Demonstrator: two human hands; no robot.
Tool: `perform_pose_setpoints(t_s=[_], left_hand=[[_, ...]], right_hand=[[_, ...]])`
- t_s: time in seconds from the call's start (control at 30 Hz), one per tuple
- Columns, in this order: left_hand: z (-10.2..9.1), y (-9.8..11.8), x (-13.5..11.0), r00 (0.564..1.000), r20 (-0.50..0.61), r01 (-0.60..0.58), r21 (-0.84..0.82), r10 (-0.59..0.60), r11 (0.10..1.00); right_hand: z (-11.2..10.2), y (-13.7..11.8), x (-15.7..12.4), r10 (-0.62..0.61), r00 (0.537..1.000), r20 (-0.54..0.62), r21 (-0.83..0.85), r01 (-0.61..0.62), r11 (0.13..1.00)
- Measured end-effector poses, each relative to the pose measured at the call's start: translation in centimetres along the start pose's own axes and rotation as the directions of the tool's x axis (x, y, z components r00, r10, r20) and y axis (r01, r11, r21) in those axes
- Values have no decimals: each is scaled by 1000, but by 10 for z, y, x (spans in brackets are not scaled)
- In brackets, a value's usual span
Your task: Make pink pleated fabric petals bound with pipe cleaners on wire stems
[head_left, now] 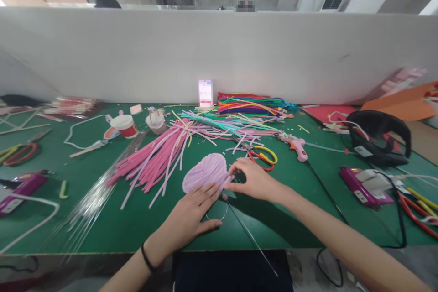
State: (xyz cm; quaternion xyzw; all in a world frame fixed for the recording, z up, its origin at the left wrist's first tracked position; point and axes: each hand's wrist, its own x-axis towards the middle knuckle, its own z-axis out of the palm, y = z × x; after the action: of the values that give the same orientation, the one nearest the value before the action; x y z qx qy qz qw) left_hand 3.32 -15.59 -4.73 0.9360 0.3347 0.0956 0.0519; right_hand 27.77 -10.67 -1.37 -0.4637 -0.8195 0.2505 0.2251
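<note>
A fuzzy lilac piece with a rounded outline point(207, 169), seemingly built from pipe cleaners, lies on the green table in front of me. Resting flat on its lower edge is my left hand point(195, 212), fingers stretched out. At the piece's right edge, my right hand point(251, 178) pinches a short lilac pipe cleaner point(228, 181) between thumb and fingertips. A thin wire point(251, 235) runs from beneath the hands toward the table's front edge. Under my left hand shows part of a thin wire loop point(224, 214). Pink pipe cleaners point(160, 153) lie bundled to the left.
Red and yellow scissors point(263, 157) lie just beyond my right hand. Farther right are a pink glue gun point(297, 146), a black headset-like band point(379, 139) and a purple power strip point(366, 187). Clear-wrapped wires point(99, 196), a paper cup point(125, 125) and a lit phone point(205, 93) stand or lie around.
</note>
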Motion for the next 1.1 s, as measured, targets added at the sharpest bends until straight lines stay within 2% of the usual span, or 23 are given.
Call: perform_pose_setpoints(t_s=[0.17,0.43,0.63,0.73,0.83,1.0,1.1], left_hand=[[1,0,0,1000,-6,-11,-12,10,1000],[2,0,1,1000,13,-2,-16,2,1000],[-8,-1,4,999,48,-6,-35,8,999],[-21,-5,15,994,97,-41,-48,46,998],[-27,-11,31,985,119,-113,-74,122,991],[-15,-18,42,972,176,-138,-123,158,983],[-7,-20,39,973,172,-129,-146,153,981]], right_hand=[[18,-3,4,32,999,-3,-63,-33,998],[26,1,-2,66,988,-137,-259,-101,961],[23,10,1,178,979,-96,-136,-190,972],[20,14,1,248,967,-58,-59,-251,966],[19,18,-2,270,958,-93,-44,-275,961],[21,23,-7,258,955,-149,-66,-270,961],[18,23,-9,291,948,-128,-72,-302,951]])
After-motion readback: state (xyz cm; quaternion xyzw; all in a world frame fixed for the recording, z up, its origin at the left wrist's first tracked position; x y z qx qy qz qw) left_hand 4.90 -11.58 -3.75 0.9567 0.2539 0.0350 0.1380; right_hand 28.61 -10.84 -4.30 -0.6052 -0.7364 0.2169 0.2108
